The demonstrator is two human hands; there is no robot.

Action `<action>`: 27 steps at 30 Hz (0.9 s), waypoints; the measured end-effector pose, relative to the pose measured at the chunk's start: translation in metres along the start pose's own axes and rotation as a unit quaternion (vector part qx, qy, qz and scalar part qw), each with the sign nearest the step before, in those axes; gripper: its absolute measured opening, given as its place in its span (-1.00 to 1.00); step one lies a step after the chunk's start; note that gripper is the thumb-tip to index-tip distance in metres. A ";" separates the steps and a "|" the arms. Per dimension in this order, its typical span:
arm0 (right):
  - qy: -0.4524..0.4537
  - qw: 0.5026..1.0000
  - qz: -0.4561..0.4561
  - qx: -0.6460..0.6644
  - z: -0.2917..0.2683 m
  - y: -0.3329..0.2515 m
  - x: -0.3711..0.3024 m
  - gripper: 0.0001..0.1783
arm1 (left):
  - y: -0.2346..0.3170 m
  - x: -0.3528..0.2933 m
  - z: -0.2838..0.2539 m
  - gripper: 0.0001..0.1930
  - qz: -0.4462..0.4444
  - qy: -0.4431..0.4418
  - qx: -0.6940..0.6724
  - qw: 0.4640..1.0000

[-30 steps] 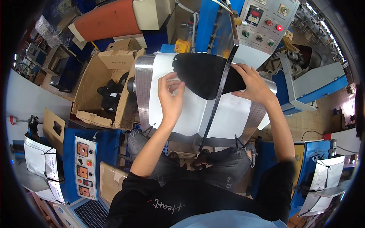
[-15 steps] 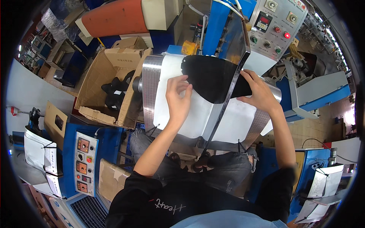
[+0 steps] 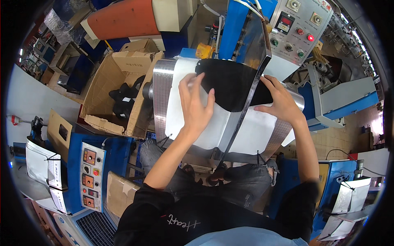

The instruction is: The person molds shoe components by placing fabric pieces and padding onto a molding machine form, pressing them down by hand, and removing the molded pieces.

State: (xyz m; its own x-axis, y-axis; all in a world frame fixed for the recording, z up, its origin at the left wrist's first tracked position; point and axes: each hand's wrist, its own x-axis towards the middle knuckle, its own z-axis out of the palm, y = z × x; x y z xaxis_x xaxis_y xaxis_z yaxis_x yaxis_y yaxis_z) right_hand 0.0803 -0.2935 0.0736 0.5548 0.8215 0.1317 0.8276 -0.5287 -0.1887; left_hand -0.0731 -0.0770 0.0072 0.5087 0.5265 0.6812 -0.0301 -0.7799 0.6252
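A flat black piece of material (image 3: 225,84) with a curved outline lies over the white sheet (image 3: 201,135) on the metal form of the machine. A thin upright plate (image 3: 246,104) with a dark edge crosses above the black piece. My left hand (image 3: 196,104) is at the piece's left edge, thumb and fingers apart, fingertips touching or just over it. On the other side of the plate, my right hand (image 3: 283,102) spreads thumb and fingers along the piece's right edge.
To the left, an open cardboard box (image 3: 102,90) holds several black shaped pieces (image 3: 123,100). A control panel (image 3: 297,33) with a lit red button stands at the back right. Blue machines with knobs (image 3: 91,176) flank me. A metal roller end (image 3: 148,91) sticks out near the box.
My left hand has moved slightly right and onto the black piece's left edge, its fingers spreading wider. My right hand has barely moved.
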 end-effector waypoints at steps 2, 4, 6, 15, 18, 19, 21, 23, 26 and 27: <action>0.005 1.000 -0.002 0.021 0.000 0.001 0.001 -0.16 | 0.002 0.018 0.003 -0.66 0.075 -0.017 0.017 0.997; 0.059 0.995 0.040 0.067 0.006 -0.001 0.004 -0.36 | -0.004 0.043 0.016 -0.73 0.177 -0.051 0.057 0.981; 0.090 0.995 0.045 0.027 0.019 -0.008 0.009 -0.44 | -0.012 0.060 0.031 -0.75 0.173 -0.114 0.084 0.975; 0.255 0.965 0.028 -0.060 0.055 -0.016 0.042 -0.76 | -0.029 0.072 0.056 -0.60 0.164 -0.198 0.205 0.944; 0.279 0.956 0.026 -0.084 0.058 -0.014 0.042 -0.76 | -0.027 0.078 0.055 -0.60 0.168 -0.251 0.207 0.931; 0.276 0.957 0.029 -0.083 0.060 -0.014 0.042 -0.76 | -0.027 0.078 0.055 -0.60 0.166 -0.264 0.215 0.925; 0.276 0.957 0.033 -0.084 0.061 -0.015 0.041 -0.75 | -0.026 0.078 0.055 -0.59 0.160 -0.278 0.210 0.923; 0.277 0.956 0.034 -0.086 0.063 -0.015 0.041 -0.75 | -0.026 0.080 0.053 -0.58 0.152 -0.290 0.207 0.922; 0.278 0.956 0.035 -0.092 0.065 -0.015 0.038 -0.75 | -0.026 0.079 0.053 -0.58 0.145 -0.300 0.190 0.924; 0.279 0.955 0.038 -0.094 0.065 -0.016 0.038 -0.75 | -0.026 0.079 0.053 -0.57 0.145 -0.299 0.183 0.925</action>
State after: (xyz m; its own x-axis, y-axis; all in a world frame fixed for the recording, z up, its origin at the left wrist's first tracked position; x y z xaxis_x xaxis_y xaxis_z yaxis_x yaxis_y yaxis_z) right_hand 0.0819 -0.2400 0.0180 0.5297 0.5647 0.6329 0.7545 -0.6546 -0.0475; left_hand 0.0135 -0.0325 0.0248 0.9133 0.0815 0.3991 -0.0017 -0.9790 0.2037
